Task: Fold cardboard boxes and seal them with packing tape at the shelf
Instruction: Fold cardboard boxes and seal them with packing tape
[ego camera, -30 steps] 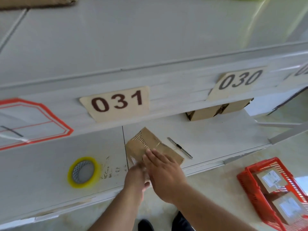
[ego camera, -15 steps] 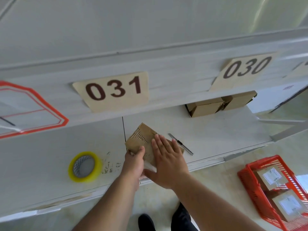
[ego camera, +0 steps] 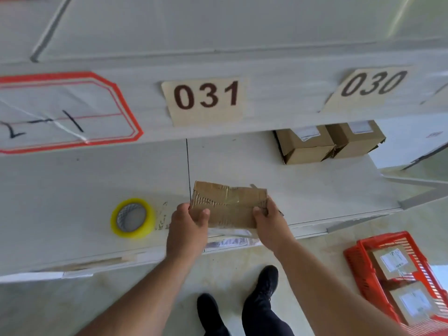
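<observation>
A small brown cardboard box (ego camera: 230, 204), worn and taped across its top, is held just above the front of the white shelf (ego camera: 84, 190). My left hand (ego camera: 188, 229) grips its left end with the thumb on top. My right hand (ego camera: 271, 226) grips its right end the same way. A yellow-rimmed roll of packing tape (ego camera: 132, 218) lies flat on the shelf to the left of my left hand. A thin cutter (ego camera: 254, 186) lies behind the box, mostly hidden by it.
Two closed cardboard boxes (ego camera: 327, 144) sit at the back of the shelf under the 030 label (ego camera: 373, 87). A red plastic basket (ego camera: 400, 280) with labelled parcels stands on the floor at the right. The upper shelf edge with the 031 label (ego camera: 206, 99) overhangs.
The box was lying on the shelf under my flat right hand; now both hands grip its ends and it is turned square to the shelf edge.
</observation>
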`<state>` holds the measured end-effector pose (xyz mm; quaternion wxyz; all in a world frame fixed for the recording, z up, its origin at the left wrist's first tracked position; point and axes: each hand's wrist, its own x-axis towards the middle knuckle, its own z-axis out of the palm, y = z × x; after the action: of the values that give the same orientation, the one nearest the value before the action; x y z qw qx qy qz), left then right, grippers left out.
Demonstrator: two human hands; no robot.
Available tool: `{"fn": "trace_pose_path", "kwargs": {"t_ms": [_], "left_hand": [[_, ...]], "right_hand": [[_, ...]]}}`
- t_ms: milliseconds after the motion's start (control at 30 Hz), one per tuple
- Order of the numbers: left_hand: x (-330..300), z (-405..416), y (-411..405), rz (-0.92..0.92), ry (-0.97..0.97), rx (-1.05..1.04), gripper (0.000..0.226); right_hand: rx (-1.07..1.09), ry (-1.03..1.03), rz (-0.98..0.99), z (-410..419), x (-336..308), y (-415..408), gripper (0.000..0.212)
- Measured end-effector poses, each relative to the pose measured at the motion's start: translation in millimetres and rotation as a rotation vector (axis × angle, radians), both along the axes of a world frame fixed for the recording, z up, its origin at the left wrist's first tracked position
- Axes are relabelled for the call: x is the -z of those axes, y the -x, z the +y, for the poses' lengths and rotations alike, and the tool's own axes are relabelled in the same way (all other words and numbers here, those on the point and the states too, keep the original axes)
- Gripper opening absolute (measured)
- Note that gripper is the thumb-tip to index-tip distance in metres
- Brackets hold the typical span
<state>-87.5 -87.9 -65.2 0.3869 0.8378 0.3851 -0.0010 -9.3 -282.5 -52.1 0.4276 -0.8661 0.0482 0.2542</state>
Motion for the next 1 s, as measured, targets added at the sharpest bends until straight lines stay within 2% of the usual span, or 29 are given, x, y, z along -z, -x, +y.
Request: {"fn": "trace_pose_path", "kwargs": {"t_ms": [167, 300, 367, 433, 533, 567, 667, 733, 800, 867, 933, 1000], "left_hand": [[6.0, -0.3, 28.3, -0.041, 0.034, -0.023, 0.044], [2.6, 17.4, 32.8, -0.088, 0.091, -0.001, 0.037], [5.4, 45.4, 40.1, -0.120, 0.009, -0.058, 0.030], [18.6, 82.5, 47.5, 0.030, -0.200, 0.021, 0.037], [34.9, 119.4, 56.0, 0.462, -0.420, 0.261, 0.053], [36.0, 124.6, 57.8, 0.536, -0.501, 0.311, 0.053], [38.7, 133.3, 55.9, 0.522, -0.594, 0.316, 0.050], [30.1, 136.0, 53.2, 0.453, -0.477, 0.253, 0.036], [9.5, 134.7, 53.3, 0.273, -0.212, 0.151, 0.019], [-30.4, 122.2, 59.2, 0.081, 0.029, 0.105, 0.010], [-77.3, 99.9, 70.4, -0.090, 0.223, 0.078, 0.005], [-121.9, 72.4, 82.0, -0.260, 0.457, 0.040, 0.012]], "right_hand": [[-0.123, -0.026, 0.009, 9.2, 3.4, -30.7, 0.031], [-0.076, -0.081, 0.031, 1.6, 6.0, -32.8, 0.015], [-0.024, -0.076, -0.030, -8.9, 0.9, -26.0, 0.020], [0.069, -0.048, -0.101, -26.2, -5.0, -12.6, 0.018], [0.175, -0.043, -0.157, -47.0, -12.0, 15.8, 0.027], [0.202, -0.061, -0.155, -49.5, -15.7, 25.4, 0.028], [0.201, -0.099, -0.135, -50.3, -29.7, 43.8, 0.033], [0.175, -0.072, -0.189, -47.4, -45.6, 47.6, 0.031], [0.120, -0.048, -0.303, -36.2, -68.7, 48.7, 0.025], [0.025, -0.096, -0.386, -13.9, -96.7, 50.4, 0.017], [-0.160, -0.168, -0.366, 15.9, -120.3, 55.2, 0.010], [-0.342, -0.239, -0.285, 46.2, -139.5, 63.4, 0.011]]}}
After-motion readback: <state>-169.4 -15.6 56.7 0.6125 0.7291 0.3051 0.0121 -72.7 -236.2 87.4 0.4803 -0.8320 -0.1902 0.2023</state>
